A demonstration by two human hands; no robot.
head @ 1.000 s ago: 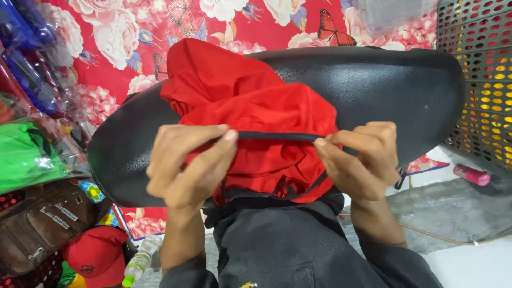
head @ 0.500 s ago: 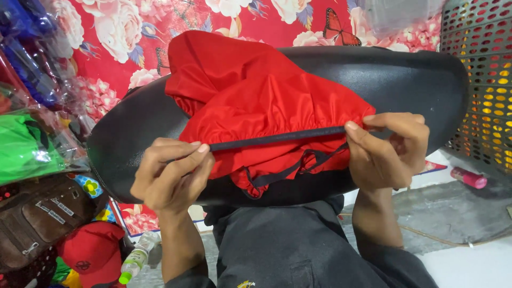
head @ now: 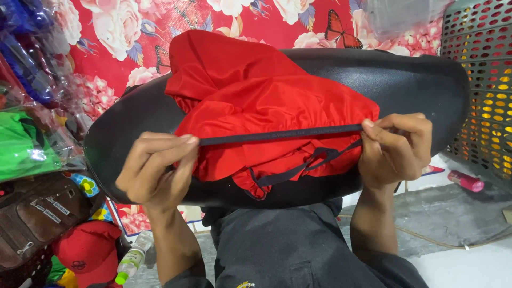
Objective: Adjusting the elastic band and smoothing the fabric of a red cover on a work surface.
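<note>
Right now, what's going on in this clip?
A person holds a black elastic band stretched taut between both hands: the left hand pinches one end, the right hand the other. The band runs along a bunched red cloth that lies over a long black padded seat. Bags and a red cap sit to the left.

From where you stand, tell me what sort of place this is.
Probably a small shop or stall: bagged goods hang at the left, a brown bag and red cap lie below, against a floral backdrop.
</note>
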